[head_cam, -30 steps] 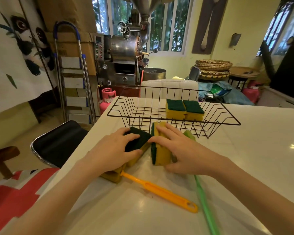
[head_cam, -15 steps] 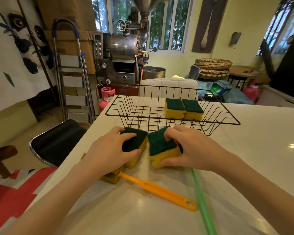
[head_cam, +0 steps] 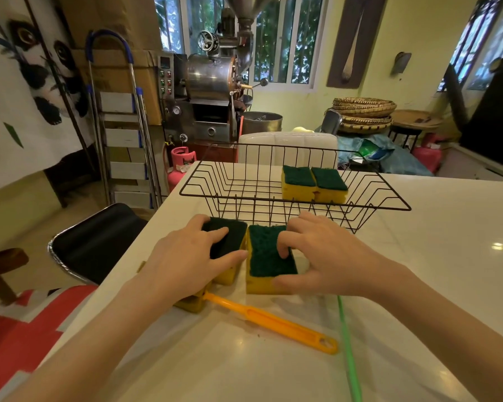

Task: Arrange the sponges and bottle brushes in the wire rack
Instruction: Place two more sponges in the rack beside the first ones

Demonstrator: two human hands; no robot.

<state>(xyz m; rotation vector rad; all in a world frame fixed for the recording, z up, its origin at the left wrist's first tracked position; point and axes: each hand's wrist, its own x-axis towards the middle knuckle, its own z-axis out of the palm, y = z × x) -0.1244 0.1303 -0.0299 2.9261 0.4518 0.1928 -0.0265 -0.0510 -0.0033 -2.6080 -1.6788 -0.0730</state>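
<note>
A black wire rack stands on the white table, with two yellow-and-green sponges side by side at its right end. In front of the rack lie two more sponges, green side up. My left hand grips the left sponge. My right hand grips the right sponge, fingers on top and thumb at its near side. An orange-handled bottle brush lies nearer me, its head under my left hand. A green brush handle runs toward me from under my right hand.
A black chair seat sits left of the table edge. Behind the rack stands a white chair back. Further off are a metal roasting machine, a step ladder, a pink gas cylinder and stacked woven baskets.
My right hand has turned its sponge from standing on edge to lying flat, green side up, beside the left sponge. My left hand has stayed on its sponge.
</note>
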